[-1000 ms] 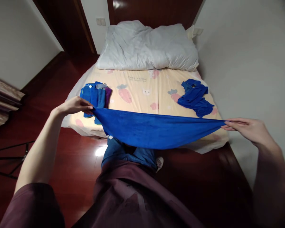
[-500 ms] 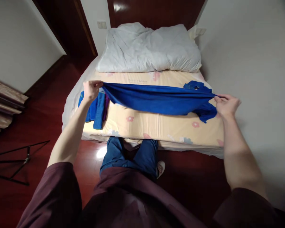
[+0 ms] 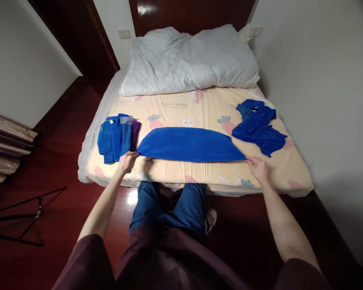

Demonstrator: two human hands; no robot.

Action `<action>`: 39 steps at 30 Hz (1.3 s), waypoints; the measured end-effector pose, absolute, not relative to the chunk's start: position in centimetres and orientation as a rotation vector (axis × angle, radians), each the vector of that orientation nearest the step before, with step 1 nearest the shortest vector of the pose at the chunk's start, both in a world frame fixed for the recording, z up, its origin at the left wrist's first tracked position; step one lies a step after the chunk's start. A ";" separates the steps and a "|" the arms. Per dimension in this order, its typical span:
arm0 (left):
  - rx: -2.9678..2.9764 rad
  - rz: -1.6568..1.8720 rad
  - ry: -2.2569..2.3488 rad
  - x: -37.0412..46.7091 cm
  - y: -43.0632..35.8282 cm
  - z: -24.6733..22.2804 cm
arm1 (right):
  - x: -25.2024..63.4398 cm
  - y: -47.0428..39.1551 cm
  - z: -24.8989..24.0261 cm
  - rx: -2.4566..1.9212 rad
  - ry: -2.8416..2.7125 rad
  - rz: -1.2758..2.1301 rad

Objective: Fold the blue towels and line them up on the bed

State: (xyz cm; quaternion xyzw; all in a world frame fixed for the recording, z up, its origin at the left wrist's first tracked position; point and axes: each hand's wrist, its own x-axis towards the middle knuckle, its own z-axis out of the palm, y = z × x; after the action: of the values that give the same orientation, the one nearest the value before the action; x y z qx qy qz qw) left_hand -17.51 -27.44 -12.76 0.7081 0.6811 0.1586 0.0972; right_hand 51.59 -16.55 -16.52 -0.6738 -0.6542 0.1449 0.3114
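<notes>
A blue towel (image 3: 190, 144) stretches between my two hands, low over the bed, its far edge bowed away from me. My left hand (image 3: 128, 161) pinches its near left corner, close beside several folded towels (image 3: 116, 135) in blue, grey and purple. The near right corner is pinched in my right hand (image 3: 258, 167). Beyond that hand, a crumpled heap of blue cloth (image 3: 257, 127) lies on the right part of the bed.
The bed (image 3: 172, 173) has a yellow patterned sheet. A white quilt (image 3: 190, 60) is bundled against the dark headboard (image 3: 193, 14). Black tripod legs (image 3: 33, 215) stand on the floor at left, near a curtain (image 3: 9, 145). A wall (image 3: 326, 100) borders the right side.
Both hands have come down and toward me with the blue towel, and are closer together. The towel was pulled taut higher up; now its far part spreads out over the sheet.
</notes>
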 end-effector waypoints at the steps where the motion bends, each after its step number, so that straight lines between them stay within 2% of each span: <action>1: 2.125 0.338 2.022 -17.3 -28.2 -14.0 | 51.7 -17.0 -17.8 -1.814 -1.777 0.383; 4: 2.130 0.110 2.069 -16.8 -30.0 -16.8 | 52.0 -18.5 -20.7 -1.920 -1.883 0.466; 8: 2.070 0.006 2.103 -16.8 -31.4 -18.7 | 52.3 -20.5 -22.1 -1.999 -1.925 0.466; 17: 2.178 -0.110 2.001 -16.8 -34.5 -19.6 | 54.0 -24.4 -23.7 -1.995 -2.021 0.352; 21: 2.156 -0.139 1.982 -16.0 -34.1 -18.7 | 52.8 -23.8 -23.2 -2.121 -2.103 0.345; 24: 2.125 -0.126 1.991 -15.4 -32.2 -17.9 | 49.1 -22.0 -21.7 -2.120 -2.065 0.216; 28: 2.068 0.094 2.051 -14.3 -27.9 -17.8 | 40.7 -19.2 -20.9 -2.020 -1.938 0.100; 33: 2.002 0.273 2.087 -13.8 -21.7 -18.8 | 32.5 -18.5 -24.7 -2.074 -1.992 0.291; 39: 1.916 0.382 2.113 -16.6 -12.4 -19.1 | 31.8 -19.1 -27.5 -2.123 -2.002 0.170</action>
State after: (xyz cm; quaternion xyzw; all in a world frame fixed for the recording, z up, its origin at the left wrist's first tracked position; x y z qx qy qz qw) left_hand -16.63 -12.44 -19.10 0.6600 0.7279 0.1314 0.1316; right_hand 31.77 -19.06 -27.46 -0.7220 -0.6808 0.0577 0.1093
